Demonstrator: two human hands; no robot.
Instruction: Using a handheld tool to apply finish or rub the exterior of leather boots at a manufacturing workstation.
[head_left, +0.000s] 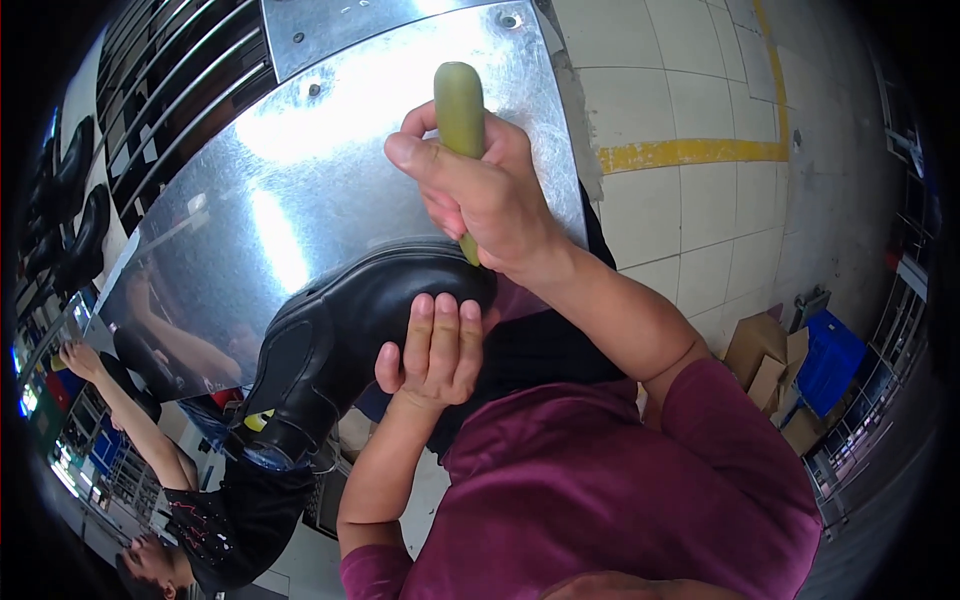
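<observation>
A black leather boot [352, 318] lies on its side along the near edge of the shiny metal table [350, 180], its toe toward the right. My left hand [436, 350] holds the boot near the toe, fingers laid on the upper; its thumb is mostly hidden. In my right hand [480, 190] is an olive-green, smooth, rounded stick-like tool [459, 105], thick end up. Its narrow lower end meets the sole edge by the toe. The fist covers the tool's middle, so I cannot make out its exact kind.
Metal rails [180, 70] run beyond the table at the far left. More black boots [85, 230] stand on a rack there. A co-worker [235, 525] is at the lower left, one arm raised. Cardboard boxes [760, 355] and a blue crate [828, 360] sit on the floor at right.
</observation>
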